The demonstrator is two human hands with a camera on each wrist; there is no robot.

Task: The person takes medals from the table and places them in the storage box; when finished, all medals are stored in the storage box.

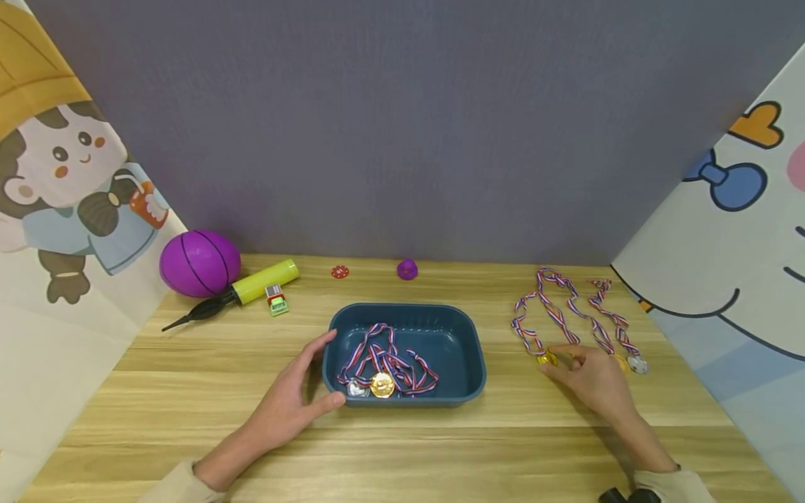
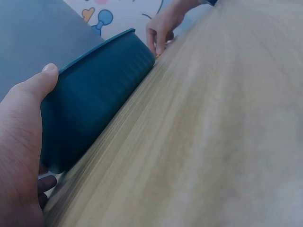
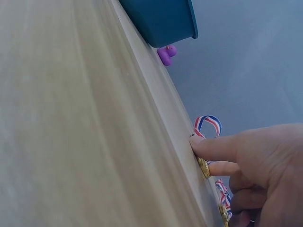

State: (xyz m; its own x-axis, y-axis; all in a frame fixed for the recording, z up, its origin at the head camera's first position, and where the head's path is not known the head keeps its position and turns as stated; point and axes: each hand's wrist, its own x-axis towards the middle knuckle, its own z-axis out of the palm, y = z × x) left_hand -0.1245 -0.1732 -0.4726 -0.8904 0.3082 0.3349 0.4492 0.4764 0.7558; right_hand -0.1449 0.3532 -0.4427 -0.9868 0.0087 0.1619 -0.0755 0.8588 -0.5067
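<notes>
My left hand [image 1: 286, 402] spans the left end of a dark blue plastic basin [image 1: 462, 395], thumb by the near corner and fingers along the left side. In the left wrist view its thumb [image 2: 45, 82] lies against the basin's rim. Inside the basin are a gold medal [image 1: 382, 385] and a silver medal [image 1: 358, 388] with tangled striped ribbons. At the right, my right hand [image 1: 594, 377] pinches the edge of another gold medal [image 1: 546, 358] between thumb and index finger, low at the table. Its red, white and blue ribbon [image 1: 518, 323] loops away behind it.
Right of that hand lie a silver medal [image 1: 638, 364] and a partly hidden gold one [image 1: 621, 362]. Behind on the left are a purple ball [image 1: 200, 263], a yellow hand pump [image 1: 267, 281] and a small red-green item [image 1: 277, 300]. A red chip [image 1: 339, 272] and purple toy [image 1: 407, 270] lie behind the basin.
</notes>
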